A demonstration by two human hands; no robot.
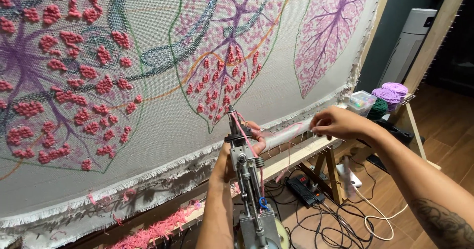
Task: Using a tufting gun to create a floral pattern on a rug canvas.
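My left hand [247, 147] grips a metal tufting gun [245, 172] and holds it upright, needle up, just below the stretched grey cloth [163, 125]. Pink yarn [247, 135] runs along the gun's front to the needle. My right hand [335, 123] is to the right of the gun, fingers pinched on the thin pink strand, pulling it sideways. The cloth carries leaf outlines in green, purple veins and raised pink tufts [222, 76].
The cloth hangs on a wooden frame [306, 155] with a frayed lower edge. Loose pink yarn scraps [148, 234] lie on the bottom rail. A black power strip [303, 187] and tangled cables sit on the wooden floor. Purple and green yarn cones [387, 96] and a white tower fan [407, 41] stand at right.
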